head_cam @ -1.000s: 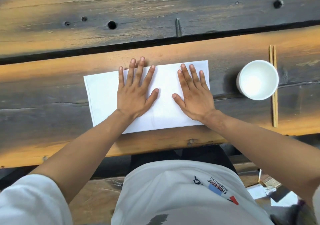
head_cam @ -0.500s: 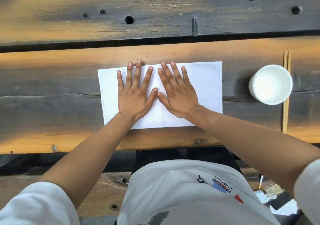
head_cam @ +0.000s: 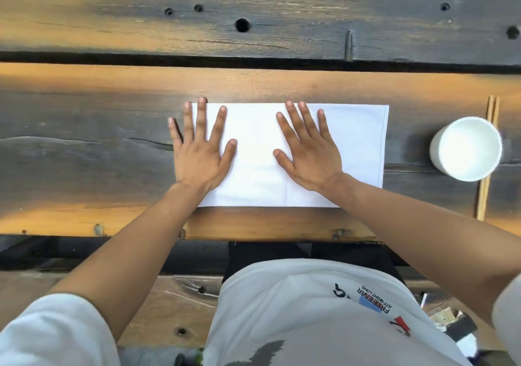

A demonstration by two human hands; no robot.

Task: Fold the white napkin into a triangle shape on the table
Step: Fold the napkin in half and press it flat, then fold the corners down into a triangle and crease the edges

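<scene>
The white napkin (head_cam: 255, 151) lies flat as a wide rectangle on the wooden table (head_cam: 84, 151), near its front edge. My left hand (head_cam: 198, 151) presses palm-down on the napkin's left end, its outer fingers reaching past the cloth's left edge onto the wood. My right hand (head_cam: 307, 154) lies flat, fingers spread, right of the napkin's middle. Neither hand grips anything. The napkin's right third is uncovered.
A white cup (head_cam: 466, 148) stands to the right of the napkin. A pair of wooden chopsticks (head_cam: 486, 168) lies lengthwise beside and partly under the cup. A dark gap (head_cam: 141, 57) separates the near plank from the far one.
Both hands have slid apart over the napkin: the left hand moved to its left end, the right hand moved rightward from the middle. The camera view has shifted too.
</scene>
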